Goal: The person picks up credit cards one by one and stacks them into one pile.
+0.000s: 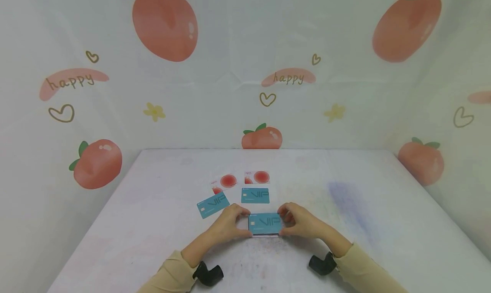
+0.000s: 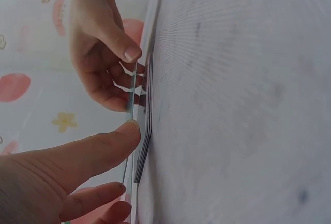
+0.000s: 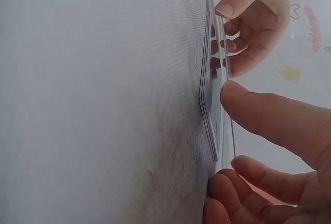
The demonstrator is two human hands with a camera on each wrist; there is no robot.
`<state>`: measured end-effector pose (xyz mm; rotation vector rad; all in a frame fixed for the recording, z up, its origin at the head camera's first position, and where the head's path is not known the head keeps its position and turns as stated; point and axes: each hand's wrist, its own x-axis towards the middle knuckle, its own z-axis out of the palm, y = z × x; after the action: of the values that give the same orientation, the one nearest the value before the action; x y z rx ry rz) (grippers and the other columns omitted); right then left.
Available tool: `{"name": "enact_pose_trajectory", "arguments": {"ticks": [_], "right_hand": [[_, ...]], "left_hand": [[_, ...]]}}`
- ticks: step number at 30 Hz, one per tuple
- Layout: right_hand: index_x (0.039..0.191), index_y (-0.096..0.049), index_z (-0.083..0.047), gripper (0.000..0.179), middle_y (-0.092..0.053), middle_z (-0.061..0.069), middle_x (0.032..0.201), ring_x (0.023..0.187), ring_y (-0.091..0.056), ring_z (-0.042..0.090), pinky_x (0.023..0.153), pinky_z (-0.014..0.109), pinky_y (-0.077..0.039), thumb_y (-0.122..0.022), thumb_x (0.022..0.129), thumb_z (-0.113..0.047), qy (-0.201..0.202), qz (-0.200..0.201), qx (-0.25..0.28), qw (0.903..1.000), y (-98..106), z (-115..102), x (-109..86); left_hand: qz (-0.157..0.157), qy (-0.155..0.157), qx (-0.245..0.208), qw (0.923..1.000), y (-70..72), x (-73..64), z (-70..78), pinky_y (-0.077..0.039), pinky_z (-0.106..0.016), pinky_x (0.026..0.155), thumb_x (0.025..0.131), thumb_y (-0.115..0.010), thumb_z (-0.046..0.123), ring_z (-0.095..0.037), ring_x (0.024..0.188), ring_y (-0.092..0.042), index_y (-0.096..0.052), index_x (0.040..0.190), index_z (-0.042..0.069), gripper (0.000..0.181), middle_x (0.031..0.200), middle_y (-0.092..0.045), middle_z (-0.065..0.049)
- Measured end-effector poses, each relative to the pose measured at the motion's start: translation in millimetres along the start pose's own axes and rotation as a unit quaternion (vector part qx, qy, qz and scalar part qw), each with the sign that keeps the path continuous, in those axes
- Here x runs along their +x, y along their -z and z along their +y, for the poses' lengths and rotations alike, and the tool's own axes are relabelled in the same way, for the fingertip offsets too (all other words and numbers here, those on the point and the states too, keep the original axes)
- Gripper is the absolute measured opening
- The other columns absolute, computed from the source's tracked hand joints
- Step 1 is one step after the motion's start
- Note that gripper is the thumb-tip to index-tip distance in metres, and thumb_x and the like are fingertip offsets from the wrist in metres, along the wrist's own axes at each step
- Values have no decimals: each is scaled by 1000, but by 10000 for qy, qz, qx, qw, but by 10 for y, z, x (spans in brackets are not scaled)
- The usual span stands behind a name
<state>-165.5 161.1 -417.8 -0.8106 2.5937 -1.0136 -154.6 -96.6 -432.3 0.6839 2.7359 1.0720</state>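
Observation:
A teal card marked VIP (image 1: pixel 264 223) is held level by both hands, one at each short end. My left hand (image 1: pixel 226 225) pinches its left end with thumb and fingertips; my right hand (image 1: pixel 303 222) pinches the right end the same way. In the wrist views the held card (image 3: pixel 232 131) appears edge-on, slightly apart from a thin stack of cards (image 3: pixel 202 92) lying on the table. From the left wrist, the right hand (image 2: pixel 98 43) shows across from the left thumb. The faces of the stacked cards are mostly hidden.
Beyond the hands lie a tilted teal VIP card (image 1: pixel 213 205) and a straight teal VIP card (image 1: pixel 255 195). Behind them are two white cards with red circles, a left one (image 1: pixel 228 181) and a right one (image 1: pixel 261 177). Black devices sit at both wrists.

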Motion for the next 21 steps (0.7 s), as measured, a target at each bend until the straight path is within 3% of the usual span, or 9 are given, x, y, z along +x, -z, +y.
{"name": "enact_pose_trajectory", "arguments": {"ticks": [21], "right_hand": [[105,-54,-2,44,-52,6,97,85,-51,14,74,24,-45,-78,73,-23,92,-9,-345,9994,-22,25,-15]], "left_hand": [[-88,99,117,9998,-13,-18,33,-45,-29,80,69,-81,22,-18,94,-46,-62,113,1,52,104,-55,-9]]}}
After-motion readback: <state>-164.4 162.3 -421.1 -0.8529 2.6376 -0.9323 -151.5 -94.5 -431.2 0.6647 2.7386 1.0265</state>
